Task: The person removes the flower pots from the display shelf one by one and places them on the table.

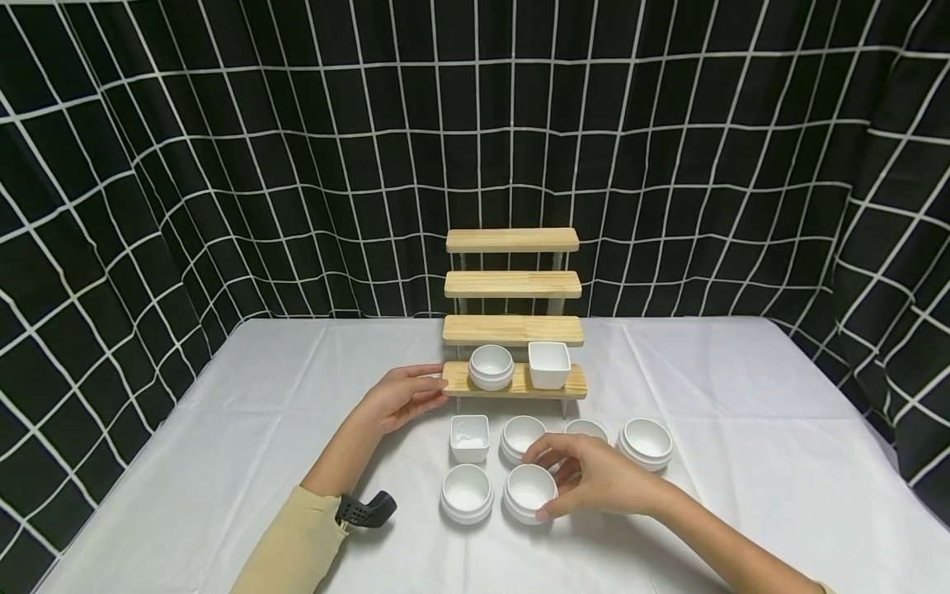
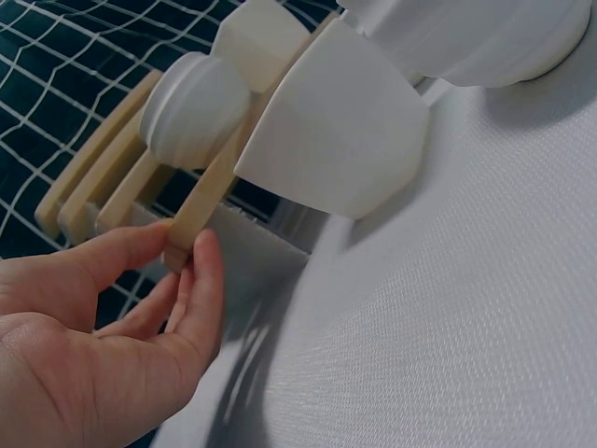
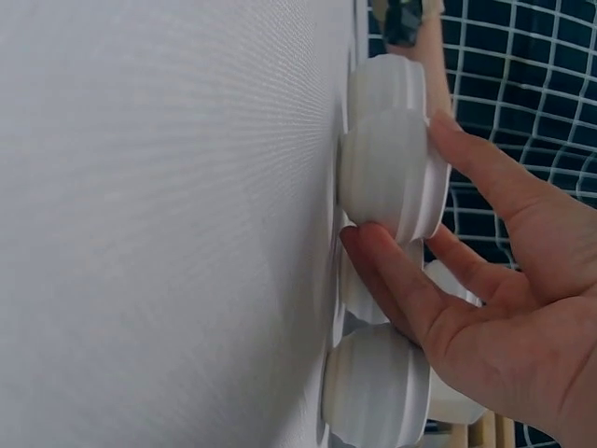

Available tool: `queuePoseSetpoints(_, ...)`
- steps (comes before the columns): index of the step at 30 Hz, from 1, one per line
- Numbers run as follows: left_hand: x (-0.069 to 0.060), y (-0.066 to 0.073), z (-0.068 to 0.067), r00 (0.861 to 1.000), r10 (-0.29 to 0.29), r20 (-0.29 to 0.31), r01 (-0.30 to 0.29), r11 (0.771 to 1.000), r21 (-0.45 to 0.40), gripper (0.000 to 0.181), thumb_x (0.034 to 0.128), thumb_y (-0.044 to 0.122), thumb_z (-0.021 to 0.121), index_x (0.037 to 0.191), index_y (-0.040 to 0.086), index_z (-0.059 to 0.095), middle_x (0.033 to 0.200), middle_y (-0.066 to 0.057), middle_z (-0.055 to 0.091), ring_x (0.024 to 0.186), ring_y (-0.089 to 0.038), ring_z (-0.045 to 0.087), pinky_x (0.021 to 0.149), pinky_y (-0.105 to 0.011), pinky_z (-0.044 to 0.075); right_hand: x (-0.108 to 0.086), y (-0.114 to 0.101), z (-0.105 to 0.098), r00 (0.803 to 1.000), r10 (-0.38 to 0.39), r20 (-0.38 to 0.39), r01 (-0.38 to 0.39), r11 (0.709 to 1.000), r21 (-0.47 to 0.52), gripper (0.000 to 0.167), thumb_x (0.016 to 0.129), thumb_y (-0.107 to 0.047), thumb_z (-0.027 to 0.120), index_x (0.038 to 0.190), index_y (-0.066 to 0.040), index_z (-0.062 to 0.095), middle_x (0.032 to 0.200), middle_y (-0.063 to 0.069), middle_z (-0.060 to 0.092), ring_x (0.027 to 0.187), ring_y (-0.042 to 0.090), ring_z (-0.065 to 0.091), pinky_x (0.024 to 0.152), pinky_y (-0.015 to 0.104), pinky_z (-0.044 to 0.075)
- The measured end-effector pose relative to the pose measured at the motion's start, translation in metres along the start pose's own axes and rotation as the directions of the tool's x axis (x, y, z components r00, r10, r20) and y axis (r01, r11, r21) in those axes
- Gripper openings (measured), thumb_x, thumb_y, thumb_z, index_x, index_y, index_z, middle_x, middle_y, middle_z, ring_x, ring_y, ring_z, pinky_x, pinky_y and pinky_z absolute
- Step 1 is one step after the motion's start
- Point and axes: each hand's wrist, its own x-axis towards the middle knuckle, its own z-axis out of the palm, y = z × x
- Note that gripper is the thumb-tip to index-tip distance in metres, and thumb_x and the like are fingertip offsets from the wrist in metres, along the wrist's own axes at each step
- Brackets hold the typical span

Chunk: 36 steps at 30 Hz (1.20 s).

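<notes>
My left hand [image 1: 404, 394] pinches the left end of the lowest board [image 2: 198, 217] of a wooden stepped rack, thumb on one face and fingers on the other. On that board stand a round white bowl [image 1: 491, 369] and a square white bowl [image 1: 549, 365]. My right hand [image 1: 594, 474] holds a round white bowl [image 1: 529, 493] in the front row by its side. In the right wrist view, the thumb touches the rim of this bowl [image 3: 387, 177] and the fingertips lie along its wall. The bowl appears to stand on the cloth.
Left of the held bowl stands another round bowl [image 1: 466, 495], with a square bowl [image 1: 470, 439] behind it. More round bowls stand near the right hand, one [image 1: 646, 443] at far right. The upper boards [image 1: 512, 284] hold nothing. A black grid curtain [image 1: 512, 148] hangs behind.
</notes>
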Motion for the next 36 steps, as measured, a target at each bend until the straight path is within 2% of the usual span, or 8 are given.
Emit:
queuePoseSetpoints(23, -0.0018, 0.0010, 0.0011, 1.000, 0.007, 0.010, -0.007, 1.000, 0.002, 0.052, 0.1025, -0.008, 0.060, 0.152, -0.012, 0.045, 0.110, -0.018, 0.066, 0.080, -0.012, 0.073, 0.082, -0.020, 0.067, -0.0017, -0.0018, -0.0009, 1.000, -0.011, 0.025, 0.011, 1.000, -0.002, 0.049, 0.078, -0.014, 0.093, 0.120, -0.007, 0.068, 0.112, 0.012, 0.074, 0.087, 0.016, 0.070, 0.083, 0.029, 0.068)
queuePoseSetpoints(36, -0.0002, 0.0005, 0.0013, 1.000, 0.000, -0.005, 0.000, 1.000, 0.007, 0.053, 0.1020, -0.007, 0.062, 0.152, -0.011, 0.046, 0.112, -0.019, 0.066, 0.081, -0.013, 0.073, 0.084, -0.021, 0.067, -0.0040, -0.0079, -0.0100, 0.999, -0.024, 0.026, 0.024, 1.000, 0.005, 0.051, 0.080, -0.014, 0.092, 0.122, -0.003, 0.066, 0.112, 0.012, 0.072, 0.091, 0.018, 0.072, 0.086, 0.033, 0.068)
